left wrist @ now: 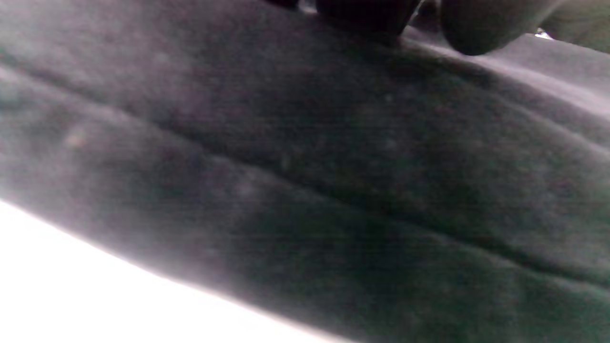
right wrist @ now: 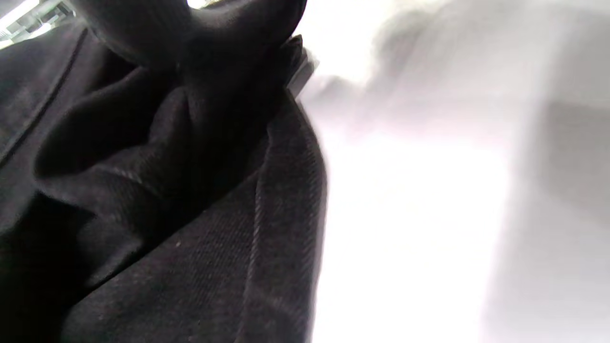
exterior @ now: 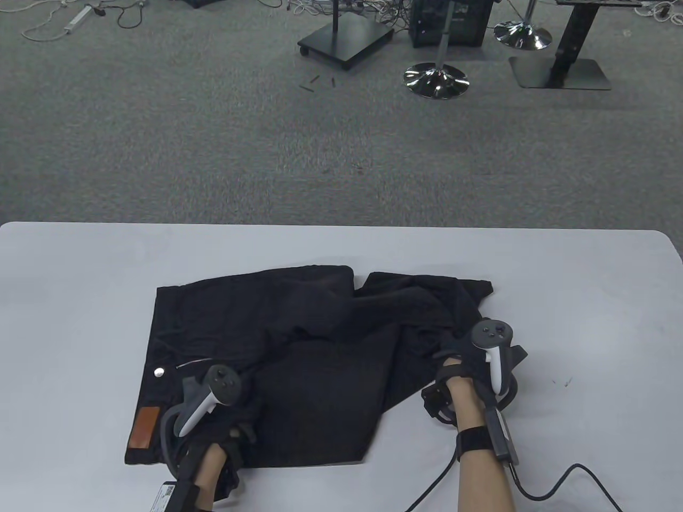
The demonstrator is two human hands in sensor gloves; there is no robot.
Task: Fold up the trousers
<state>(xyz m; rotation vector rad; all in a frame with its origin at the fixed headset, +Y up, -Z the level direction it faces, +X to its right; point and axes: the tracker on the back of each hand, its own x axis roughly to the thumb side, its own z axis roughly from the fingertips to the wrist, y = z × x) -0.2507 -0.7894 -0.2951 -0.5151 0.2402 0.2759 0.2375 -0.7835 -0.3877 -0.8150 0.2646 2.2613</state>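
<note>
Black trousers [exterior: 299,341] lie crumpled on the white table [exterior: 587,298], with the waistband at the left showing a brown leather patch [exterior: 145,426] and a metal button [exterior: 158,372]. My left hand [exterior: 243,421] rests on the near left part of the trousers. Its tracker hides the fingers in the table view. In the left wrist view a fingertip [left wrist: 476,33] touches the cloth [left wrist: 333,166]. My right hand [exterior: 453,362] is at the trousers' right side. In the right wrist view its fingers [right wrist: 143,28] grip a bunched fold of cloth [right wrist: 190,247] beside bare table [right wrist: 405,214].
A black cable [exterior: 560,480] runs from my right wrist over the near right of the table. Beyond the table's far edge is grey carpet with chrome stool bases [exterior: 436,80] and black stands [exterior: 347,40].
</note>
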